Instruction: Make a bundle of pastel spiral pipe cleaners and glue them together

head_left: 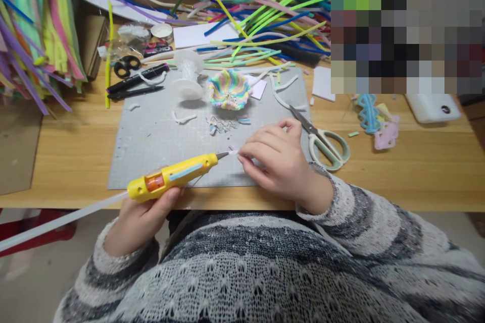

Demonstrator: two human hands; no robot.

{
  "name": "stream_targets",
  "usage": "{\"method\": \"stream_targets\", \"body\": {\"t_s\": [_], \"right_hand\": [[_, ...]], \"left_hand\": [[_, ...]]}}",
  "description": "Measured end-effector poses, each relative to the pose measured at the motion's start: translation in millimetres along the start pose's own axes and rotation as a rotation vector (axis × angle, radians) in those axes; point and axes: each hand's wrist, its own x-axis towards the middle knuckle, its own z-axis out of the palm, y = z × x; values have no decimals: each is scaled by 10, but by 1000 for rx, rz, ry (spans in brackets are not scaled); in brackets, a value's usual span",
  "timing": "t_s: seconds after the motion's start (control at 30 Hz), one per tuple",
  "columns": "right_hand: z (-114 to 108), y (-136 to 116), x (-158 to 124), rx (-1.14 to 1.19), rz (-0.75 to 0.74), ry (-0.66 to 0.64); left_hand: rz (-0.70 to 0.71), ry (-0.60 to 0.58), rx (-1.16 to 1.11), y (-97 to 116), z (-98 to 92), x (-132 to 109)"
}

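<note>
My left hand [147, 214] is wrapped round a yellow glue gun [182, 174], with a long glue stick [71, 219] trailing from its back. The metal nozzle points right, at a small whitish piece [233, 152] pinched between the fingertips of my right hand [275, 159]. Fingers partly cover that piece, so its kind is unclear. Beyond the hands, a ruffled pastel bowl-shaped piece [229, 90] made of pipe cleaners sits on the grey cutting mat [144, 146]. Scissors [322, 141] with pale green handles lie just right of my right hand.
A spool of clear thread [187, 74], black markers [138, 81] and black-handled scissors [127, 66] lie at the back left. Many pipe cleaners [265, 15] heap behind, with bundles [41, 25] at far left. Blue and pink zigzag pieces [368, 115] and a white phone-like object [432, 107] lie right.
</note>
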Motion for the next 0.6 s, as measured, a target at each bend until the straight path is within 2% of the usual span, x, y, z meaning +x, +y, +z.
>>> {"method": "stream_targets", "body": {"t_s": [0.2, 0.4, 0.6], "right_hand": [[-9, -1, -6, 2, 9, 5], [-11, 2, -7, 14, 9, 7], [-4, 4, -8, 15, 7, 23]], "left_hand": [[26, -4, -43, -67, -31, -36], [105, -68, -48, -33, -50, -14], [90, -54, -21, -50, -63, -23]]}}
